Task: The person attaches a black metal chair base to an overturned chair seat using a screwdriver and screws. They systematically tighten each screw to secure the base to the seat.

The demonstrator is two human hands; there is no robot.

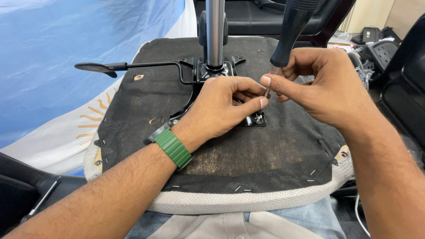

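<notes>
An upturned chair seat with black fabric underside lies across my lap. A black metal mechanism plate with a chrome gas cylinder is bolted to it. A screwdriver with a dark handle stands upright, its thin shaft going down to a bolt at the plate's corner. My right hand pinches the shaft just under the handle. My left hand, with a green watch band on the wrist, steadies the shaft tip with thumb and fingers.
A black adjustment lever sticks out to the left of the plate. A blue and white cloth covers the left side. Black chair parts stand at the right, more behind at the top.
</notes>
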